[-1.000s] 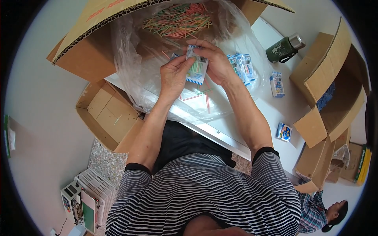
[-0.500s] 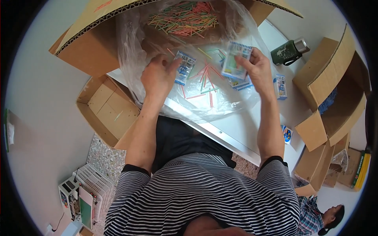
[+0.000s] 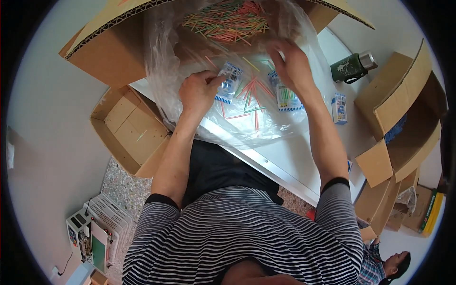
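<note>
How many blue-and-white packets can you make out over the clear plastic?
At least 2: one packet at the left hand, and another packet near the right hand. More may be hidden beneath the second.

Table: white top, metal strip along near edge
Plastic bag: clear, crumpled, spread across middle, reaches near edge
Big cardboard box: far-left side, base not clearly visible
Flask: dark green, silver cap, near far edge
Small carton: blue-white, just beside flask, toward near edge
Open cardboard box: right edge, can't tell if on table
</note>
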### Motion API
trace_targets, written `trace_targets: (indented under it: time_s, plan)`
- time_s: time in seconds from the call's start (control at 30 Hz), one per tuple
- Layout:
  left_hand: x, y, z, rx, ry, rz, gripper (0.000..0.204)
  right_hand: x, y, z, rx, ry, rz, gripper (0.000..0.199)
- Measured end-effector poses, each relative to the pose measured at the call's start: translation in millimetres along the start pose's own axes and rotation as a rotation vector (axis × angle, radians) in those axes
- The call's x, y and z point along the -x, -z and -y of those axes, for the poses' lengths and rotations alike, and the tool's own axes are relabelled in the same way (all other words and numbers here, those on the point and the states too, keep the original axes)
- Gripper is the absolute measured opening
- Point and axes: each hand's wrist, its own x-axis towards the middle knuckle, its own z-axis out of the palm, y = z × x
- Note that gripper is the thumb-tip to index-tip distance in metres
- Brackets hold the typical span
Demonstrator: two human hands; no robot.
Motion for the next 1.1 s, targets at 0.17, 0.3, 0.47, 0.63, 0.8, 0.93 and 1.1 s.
trace_targets:
  time_s: [0.17,0.3,0.47,0.63,0.8,0.93,1.1]
  plan:
    - [2.6,1.5,5.5,-0.080,-0.079,-0.040,0.028,-103.0,-74.5,-38.2,0.224,0.181,0.082,0.021]
    - [-2.0,-9.4,6.8,-0.112,-0.211,-0.058,0.027,-171.5,-106.1,-98.0,0.866,0.350,0.450,0.028]
    - [4.1,5.5,15.3,-0.058,-0.167,-0.109,0.022,-147.7,-52.7,3.0,0.201,0.278,0.022,0.048]
    - [-1.1,5.4,10.0,0.026,-0.165,-0.114,0.019,-146.4,-49.1,-28.2,0.156,0.203,0.029,0.050]
    - [-1.8,19.1,0.3,-0.035,-0.176,-0.176,0.018,-145.3,-64.1,-55.0,0.055,0.145,0.041,0.052]
    - [-3.7,23.9,0.3,0.056,-0.177,-0.300,0.016,-142.3,-68.7,-66.1,-0.023,0.101,0.036,0.054]
    - [-15.6,27.6,-3.2,0.311,-0.062,-0.323,0.023,-138.9,-85.7,-89.0,-0.187,-0.075,0.108,0.049]
